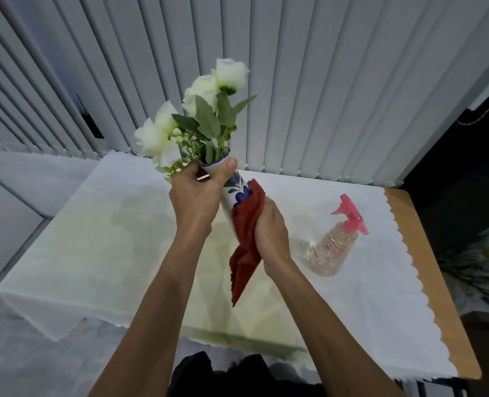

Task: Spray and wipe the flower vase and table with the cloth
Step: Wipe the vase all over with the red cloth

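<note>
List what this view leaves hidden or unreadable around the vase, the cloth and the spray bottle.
- Vase base, head view: covered by the red cloth and right hand.
- Vase neck: wrapped by the left hand.
- Spray bottle print: too small to read.
- Table surface: mostly under the white tablecloth.

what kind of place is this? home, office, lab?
Probably a home or office room, can't say which. Vertical blinds cover the far wall, and a white scalloped cloth covers a wooden table beside it.
</note>
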`<state>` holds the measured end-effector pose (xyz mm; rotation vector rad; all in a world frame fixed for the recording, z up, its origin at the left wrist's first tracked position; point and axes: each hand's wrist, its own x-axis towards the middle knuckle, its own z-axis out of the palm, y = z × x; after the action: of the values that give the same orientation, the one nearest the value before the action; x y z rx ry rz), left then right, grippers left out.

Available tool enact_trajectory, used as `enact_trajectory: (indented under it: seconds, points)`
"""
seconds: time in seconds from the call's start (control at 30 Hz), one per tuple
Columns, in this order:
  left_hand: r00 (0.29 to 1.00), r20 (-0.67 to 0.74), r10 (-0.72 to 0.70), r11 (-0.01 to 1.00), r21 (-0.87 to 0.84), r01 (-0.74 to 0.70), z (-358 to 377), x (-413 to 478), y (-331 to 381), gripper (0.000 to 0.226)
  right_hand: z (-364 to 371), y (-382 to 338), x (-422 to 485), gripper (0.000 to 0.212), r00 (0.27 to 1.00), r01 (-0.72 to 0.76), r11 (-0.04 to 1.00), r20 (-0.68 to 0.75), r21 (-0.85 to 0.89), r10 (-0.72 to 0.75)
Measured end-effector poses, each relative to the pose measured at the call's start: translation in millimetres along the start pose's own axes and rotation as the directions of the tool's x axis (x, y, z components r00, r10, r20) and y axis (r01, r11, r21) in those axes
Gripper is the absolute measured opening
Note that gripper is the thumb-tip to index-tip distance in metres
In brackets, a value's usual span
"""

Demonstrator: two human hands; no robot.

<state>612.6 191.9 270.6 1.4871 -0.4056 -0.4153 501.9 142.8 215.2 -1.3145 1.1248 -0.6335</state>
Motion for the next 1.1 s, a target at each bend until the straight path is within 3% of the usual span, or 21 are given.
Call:
enact_trajectory:
  seconds: [0.03, 0.1, 0.27, 0.3, 0.37, 0.47, 0.5, 0.57, 0.63, 0.67, 0.8, 0.87, 0.93, 1.0, 1.03, 1.1]
  points:
    - [1.000, 0.007, 0.009, 1.000, 0.005, -0.009, 1, -1, 0, 0.038, -1, -2, -5, 0.045, 0.996, 0.090, 0.996, -0.008, -0.028, -0.091]
    - [0.999, 0.033, 0.043, 0.999, 0.015, -0.043, 3, -2, 0, 0.038, 2, 2, -5, 0.052, 0.995, 0.097, 0.995, 0.002, -0.011, -0.097]
    - [0.995, 0.092, 0.030, 0.999, -0.034, -0.027, 1, 0, -1, 0.050, -2, 27, 29, 0.049, 0.976, -0.216, 0.972, 0.006, 0.097, 0.217]
    - [0.995, 0.100, 0.023, 0.999, -0.035, -0.019, 0, 1, -1, 0.049, -2, 13, 21, 0.049, 0.984, -0.177, 0.983, 0.016, 0.053, 0.177]
    - [0.992, 0.121, 0.024, 1.000, -0.022, -0.022, 2, 1, 0, 0.048, 1, -10, 5, 0.052, 0.997, 0.078, 0.997, -0.009, -0.022, -0.078]
    - [0.990, 0.138, 0.039, 0.999, -0.012, -0.038, 5, -4, 1, 0.053, 5, -18, -6, 0.055, 0.943, 0.331, 0.939, -0.013, -0.092, -0.333]
    - [0.989, 0.145, 0.040, 0.999, -0.016, -0.038, 4, -4, 3, 0.049, 5, -10, -1, 0.053, 0.952, 0.300, 0.949, -0.035, -0.098, -0.305]
    - [0.987, 0.158, 0.043, 0.998, -0.045, -0.036, 0, -2, 4, 0.033, -5, 7, 12, 0.053, 0.996, 0.076, 0.996, -0.038, -0.050, -0.078]
    - [0.987, 0.156, 0.048, 0.998, -0.050, -0.041, -5, 1, 5, 0.027, -15, 9, 21, 0.054, 0.994, -0.100, 0.993, 0.043, -0.063, 0.103]
    - [0.986, 0.163, 0.047, 0.998, -0.043, -0.041, -6, 2, 4, 0.028, -15, 4, 21, 0.056, 0.989, -0.119, 0.989, 0.078, -0.087, 0.126]
    - [0.969, 0.237, 0.065, 0.998, -0.020, -0.062, -4, -1, 0, 0.038, 1, -33, 1, 0.041, 0.981, 0.158, 0.987, 0.115, -0.037, -0.153]
    - [0.961, 0.265, 0.083, 0.997, -0.024, -0.080, -4, -2, 0, 0.043, 5, -30, 0, 0.042, 0.982, 0.176, 0.984, 0.075, -0.026, -0.174]
    - [0.954, 0.279, 0.107, 0.994, -0.049, -0.097, -8, 0, 7, 0.043, -1, -13, 8, 0.053, 0.999, -0.017, 1.000, 0.049, -0.008, 0.017]
    - [0.943, 0.313, 0.117, 0.992, -0.076, -0.098, -17, 7, 13, 0.040, -12, 5, 14, 0.058, 0.945, -0.301, 0.930, 0.195, 0.209, 0.262]
    - [0.930, 0.350, 0.109, 0.992, -0.094, -0.081, -23, 13, 15, 0.041, -17, 12, 15, 0.054, 0.905, -0.407, 0.856, 0.272, 0.320, 0.328]
    - [0.898, 0.433, 0.076, 0.989, -0.146, -0.013, -32, 22, 15, 0.052, -22, 17, 13, 0.046, 0.859, -0.491, 0.735, 0.397, 0.467, 0.322]
